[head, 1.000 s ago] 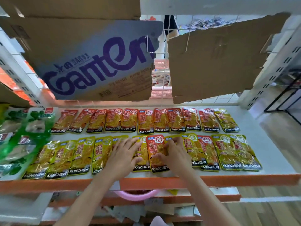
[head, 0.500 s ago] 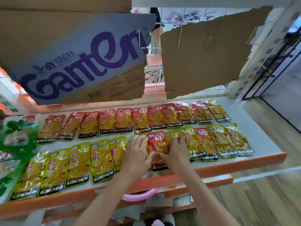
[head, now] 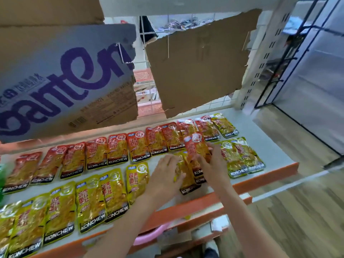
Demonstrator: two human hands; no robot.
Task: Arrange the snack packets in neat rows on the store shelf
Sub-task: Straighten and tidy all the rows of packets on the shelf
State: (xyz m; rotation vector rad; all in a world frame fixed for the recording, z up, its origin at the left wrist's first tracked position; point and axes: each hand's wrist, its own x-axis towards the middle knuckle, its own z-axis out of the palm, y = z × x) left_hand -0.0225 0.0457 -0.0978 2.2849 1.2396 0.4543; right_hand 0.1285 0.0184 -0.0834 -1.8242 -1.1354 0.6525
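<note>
A white shelf (head: 264, 146) with an orange front lip carries two rows of KONCHEW snack packets. The back row (head: 119, 151) is mostly red, and the front row (head: 87, 200) is yellow. My right hand (head: 214, 164) holds one red packet (head: 196, 146), raised above the front row near the middle. My left hand (head: 165, 175) lies flat with straight fingers on yellow packets (head: 183, 174) beside it. Two more yellow packets (head: 240, 157) lie at the right end of the front row.
Two torn cardboard sheets (head: 197, 64) hang over the back of the shelf, one printed with purple letters (head: 61, 81). A white upright post (head: 260, 62) stands at the right. A lower orange shelf (head: 186, 228) and a pink basin rim (head: 149, 237) sit below. Wood floor lies to the right.
My right hand has lifted the red packet out of the front row and carried it up and right. My left hand slid right onto the yellow packets. The camera view swung left.
</note>
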